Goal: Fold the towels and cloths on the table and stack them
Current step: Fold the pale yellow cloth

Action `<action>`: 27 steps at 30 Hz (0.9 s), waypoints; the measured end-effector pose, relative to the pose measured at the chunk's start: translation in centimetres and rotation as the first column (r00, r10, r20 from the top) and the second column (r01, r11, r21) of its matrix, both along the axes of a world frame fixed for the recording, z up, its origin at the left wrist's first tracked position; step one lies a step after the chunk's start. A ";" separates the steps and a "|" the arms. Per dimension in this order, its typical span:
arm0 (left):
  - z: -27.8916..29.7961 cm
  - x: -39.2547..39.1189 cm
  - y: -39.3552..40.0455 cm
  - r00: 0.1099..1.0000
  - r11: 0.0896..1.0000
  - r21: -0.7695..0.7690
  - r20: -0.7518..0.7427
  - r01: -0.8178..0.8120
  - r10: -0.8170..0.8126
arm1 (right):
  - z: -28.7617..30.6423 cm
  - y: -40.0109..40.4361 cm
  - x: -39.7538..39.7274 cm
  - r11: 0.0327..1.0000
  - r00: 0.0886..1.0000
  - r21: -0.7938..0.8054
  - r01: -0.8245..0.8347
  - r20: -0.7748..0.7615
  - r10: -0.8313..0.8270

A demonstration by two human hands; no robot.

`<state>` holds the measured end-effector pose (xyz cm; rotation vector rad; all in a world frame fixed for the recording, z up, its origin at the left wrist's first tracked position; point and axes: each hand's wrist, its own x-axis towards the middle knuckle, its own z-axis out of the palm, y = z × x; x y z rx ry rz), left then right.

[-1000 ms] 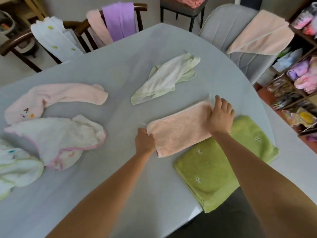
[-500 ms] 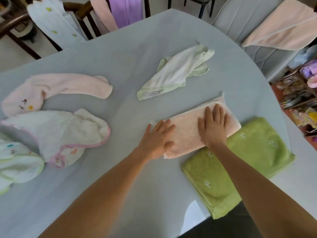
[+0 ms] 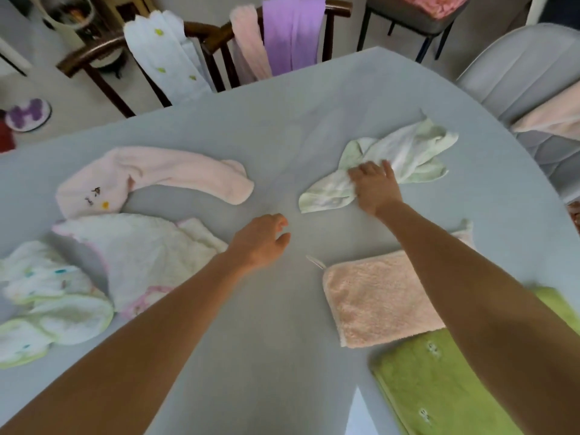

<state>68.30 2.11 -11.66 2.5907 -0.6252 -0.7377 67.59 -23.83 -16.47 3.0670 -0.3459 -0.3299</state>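
My right hand (image 3: 373, 186) is gripping the crumpled pale-green and white cloth (image 3: 405, 152) at one o'clock on the grey counter (image 3: 282, 136), its long axis running from seven to one o'clock. My left hand (image 3: 262, 240) is hovering loosely curled, holding nothing. Half a second ago both palms were pressing the folded peach terry towel (image 3: 376, 299); now it is lying alone at four o'clock, overlapping the folded lime-green towel (image 3: 439, 387). Draped wooden chairs (image 3: 213, 45) are standing at twelve o'clock.

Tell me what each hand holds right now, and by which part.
The right hand grips the pale green and white cloth near its middle, where it bunches. The left hand holds nothing, fingers loosely curled over the table.
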 end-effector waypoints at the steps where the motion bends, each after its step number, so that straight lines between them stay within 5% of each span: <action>1: -0.3 0.2 0.4 1.000 1.000 -0.021 -0.004 -0.011 0.010 | 0.4 0.1 0.5 0.999 0.999 0.032 0.042 0.025 -0.043; 5: -0.9 -0.1 1.3 0.965 0.949 -0.204 -0.155 -0.240 0.211 | 1.6 2.5 1.6 0.942 0.975 0.300 0.151 0.111 -0.192; 8: -0.8 -0.5 2.4 0.818 0.767 -0.329 -0.397 -0.551 0.417 | 2.5 6.6 1.8 0.763 0.925 0.619 0.187 0.151 -0.349; 13: 0.7 -1.2 6.0 0.662 0.574 -0.370 -0.587 -0.731 0.466 | 5.1 13.6 0.1 0.160 0.798 0.932 0.324 -0.178 -0.576; 16: 1.4 -2.6 8.5 0.696 0.617 -0.388 -0.602 -0.684 0.392 | 6.1 16.4 -2.1 -0.207 0.714 0.909 0.360 -0.412 -0.566; 18: 1.2 -4.2 10.0 0.774 0.699 -0.406 -0.532 -0.589 0.343 | 6.7 18.0 -3.8 -0.355 0.685 0.868 0.348 -0.494 -0.535; 22: 1.1 -8.2 13.5 0.881 0.763 -0.477 -0.397 -0.437 0.256 | 8.4 22.0 -7.7 -0.475 0.692 0.827 0.302 -0.533 -0.487; 27: 2.6 -12.2 17.2 0.921 0.662 -0.641 -0.277 -0.390 0.274 | 10.7 27.6 -12.1 -0.439 0.683 0.854 0.279 -0.498 -0.535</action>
